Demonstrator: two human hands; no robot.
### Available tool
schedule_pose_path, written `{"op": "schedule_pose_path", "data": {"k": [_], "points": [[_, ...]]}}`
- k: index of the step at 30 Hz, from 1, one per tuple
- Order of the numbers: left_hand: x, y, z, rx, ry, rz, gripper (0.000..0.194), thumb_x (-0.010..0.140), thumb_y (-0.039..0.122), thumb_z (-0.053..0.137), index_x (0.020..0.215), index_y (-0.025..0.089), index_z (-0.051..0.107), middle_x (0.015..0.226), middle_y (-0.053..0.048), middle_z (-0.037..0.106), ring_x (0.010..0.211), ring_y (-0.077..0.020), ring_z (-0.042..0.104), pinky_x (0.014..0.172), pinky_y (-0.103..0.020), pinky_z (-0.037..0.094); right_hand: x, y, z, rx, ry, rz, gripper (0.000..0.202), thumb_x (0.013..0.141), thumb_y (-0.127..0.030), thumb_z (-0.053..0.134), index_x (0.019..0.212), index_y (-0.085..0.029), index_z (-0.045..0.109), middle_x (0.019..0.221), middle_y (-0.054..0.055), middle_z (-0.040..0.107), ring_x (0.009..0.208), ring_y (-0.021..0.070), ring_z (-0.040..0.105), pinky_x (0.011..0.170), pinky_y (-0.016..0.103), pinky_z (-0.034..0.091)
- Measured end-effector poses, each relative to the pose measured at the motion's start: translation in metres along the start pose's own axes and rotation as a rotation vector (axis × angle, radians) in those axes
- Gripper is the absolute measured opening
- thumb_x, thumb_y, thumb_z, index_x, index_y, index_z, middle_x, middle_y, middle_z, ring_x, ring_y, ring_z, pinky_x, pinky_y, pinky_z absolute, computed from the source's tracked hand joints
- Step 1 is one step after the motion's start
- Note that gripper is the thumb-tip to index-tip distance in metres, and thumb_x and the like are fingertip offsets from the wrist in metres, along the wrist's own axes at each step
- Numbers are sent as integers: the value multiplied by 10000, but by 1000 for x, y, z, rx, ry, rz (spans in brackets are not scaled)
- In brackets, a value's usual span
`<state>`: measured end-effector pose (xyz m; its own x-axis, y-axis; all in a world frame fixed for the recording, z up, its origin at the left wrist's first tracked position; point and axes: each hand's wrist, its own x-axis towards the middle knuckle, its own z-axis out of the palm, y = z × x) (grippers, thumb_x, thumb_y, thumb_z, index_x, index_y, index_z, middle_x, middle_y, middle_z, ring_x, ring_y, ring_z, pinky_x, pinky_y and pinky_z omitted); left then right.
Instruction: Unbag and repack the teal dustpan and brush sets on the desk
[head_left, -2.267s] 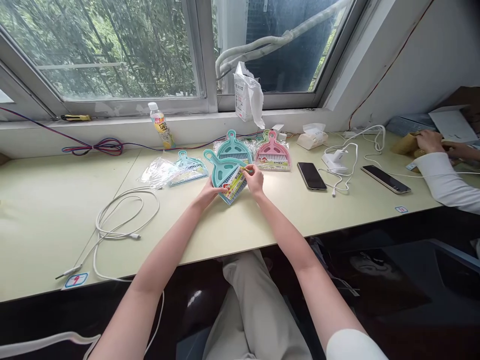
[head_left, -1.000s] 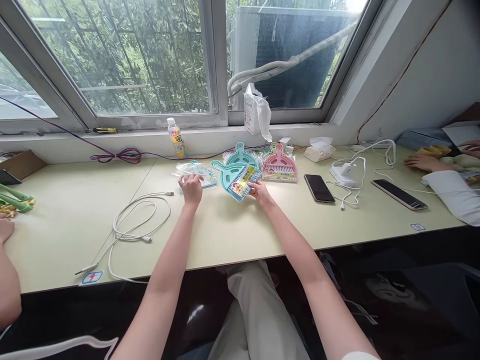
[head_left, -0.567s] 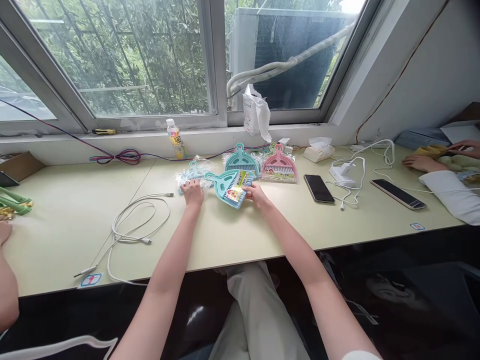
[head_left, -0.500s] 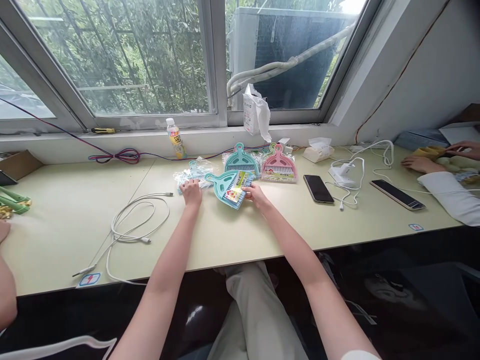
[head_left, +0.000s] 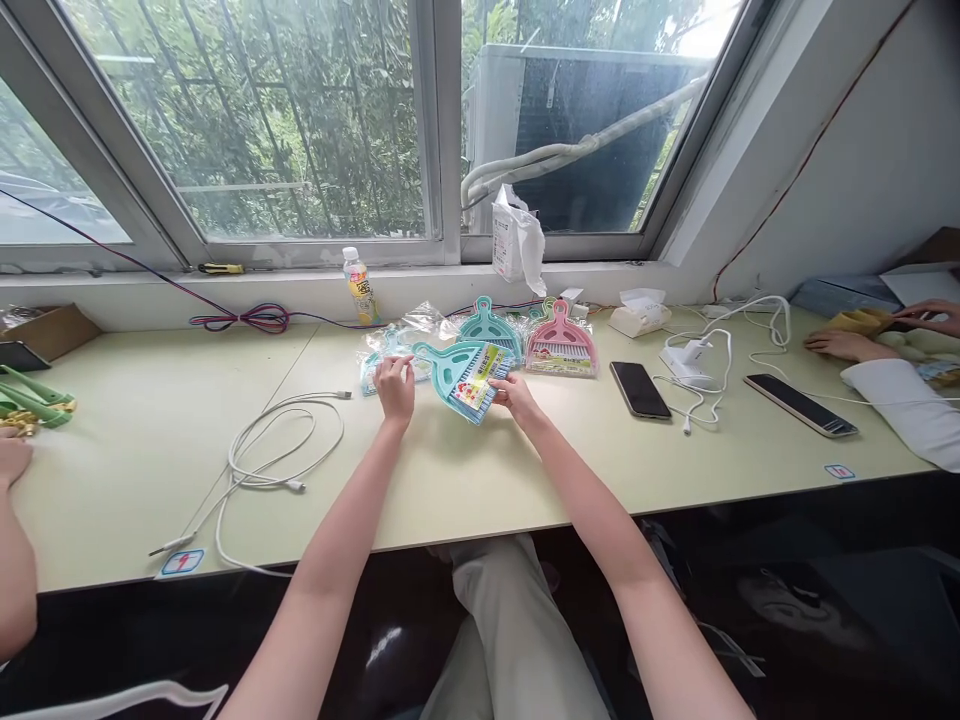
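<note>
My right hand (head_left: pixel 516 396) grips the lower right edge of a teal dustpan set (head_left: pixel 454 376), whose blue-bristled brush carries a printed label. The set is tilted, its handle toward the upper left. My left hand (head_left: pixel 395 388) is near that handle, fingers curled; whether it touches anything is unclear. Behind it lies crinkled clear packaging with a pale blue item (head_left: pixel 373 372) inside. Farther back are another teal dustpan set (head_left: pixel 487 326) and a pink one (head_left: pixel 561 342), both in clear wrap.
A bottle (head_left: pixel 361 288) and a tissue pack (head_left: pixel 516 242) stand at the back. Coiled white cable (head_left: pixel 244 450) lies left; a black phone (head_left: pixel 640 390), charger (head_left: pixel 686 362) and second phone (head_left: pixel 801 404) lie right. Other people's hands are at both sides.
My left hand has lifted off the crinkled packaging and moved slightly right, toward the dustpan handle. The packaging now spreads higher behind it. The view has shifted slightly.
</note>
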<state>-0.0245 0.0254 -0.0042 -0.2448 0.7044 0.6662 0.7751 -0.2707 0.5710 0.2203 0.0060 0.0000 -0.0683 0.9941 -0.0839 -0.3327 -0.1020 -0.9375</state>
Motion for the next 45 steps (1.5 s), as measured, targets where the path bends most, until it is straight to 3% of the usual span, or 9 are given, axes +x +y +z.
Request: {"op": "schedule_pose_path", "data": {"k": [3,6,11,15,20,27,35,40,45], "points": [[-6,12,-2,-75,-13,98,263,934,233,515,1090,252,726,1268,-128,569,1256,-317,467,1088,-489,305,0,5,4,12,-7,-27,116,793,-123,662,902,-165,672,848,42,772,686,183,733,743,342,613],[-10,26,-6,-166,108,78,380,882,355,634,1249,254,630,1540,-118,317,1454,-337,246,1184,-499,195,1,9,6,60,36,-49,111,793,-117,656,890,-170,667,851,35,772,706,177,735,781,345,614],[-4,31,-8,-562,327,-400,884,841,497,669,1526,269,159,1642,-123,-25,1536,-279,62,1202,-436,255,3,10,6,110,47,-82,164,779,-136,670,937,-179,662,893,26,774,745,176,739,799,339,615],[4,26,-5,-1070,38,-746,768,867,457,640,1489,257,236,1595,-144,258,1428,-251,399,1132,-371,385,3,11,7,97,24,-86,143,771,-156,670,912,-177,661,886,32,772,733,178,736,758,324,614],[2,30,-3,-1318,-332,-696,564,745,278,747,1268,224,541,1197,-75,675,1050,-211,681,905,-325,534,2,10,6,65,-6,-92,165,750,-188,679,913,-176,658,879,40,770,722,191,734,682,311,609],[1,20,-5,-1359,-417,-661,732,734,249,748,1391,319,432,1106,2,708,843,-123,688,848,-294,532,-1,-3,0,-9,-81,-115,224,705,-233,730,908,-175,654,895,48,769,734,211,735,678,331,608],[-1,19,-4,-1279,-579,-608,861,760,258,752,1496,317,310,1189,-38,690,933,-163,714,992,-385,513,-3,-7,0,-3,5,-146,217,715,-221,738,911,-178,656,939,46,763,836,219,736,783,362,614],[-10,28,-3,-1220,-819,-564,758,774,325,770,1457,272,446,1248,-89,676,1039,-243,699,1016,-472,517,0,-7,-4,29,43,-179,212,732,-215,741,922,-184,652,974,48,755,881,215,723,833,374,603],[-12,29,0,-1261,-800,-528,507,831,446,708,1283,233,624,1286,-99,667,1203,-288,623,1051,-457,495,-2,-8,-4,-22,-28,-170,213,715,-230,760,904,-174,680,976,54,758,877,221,721,820,372,607]]}}
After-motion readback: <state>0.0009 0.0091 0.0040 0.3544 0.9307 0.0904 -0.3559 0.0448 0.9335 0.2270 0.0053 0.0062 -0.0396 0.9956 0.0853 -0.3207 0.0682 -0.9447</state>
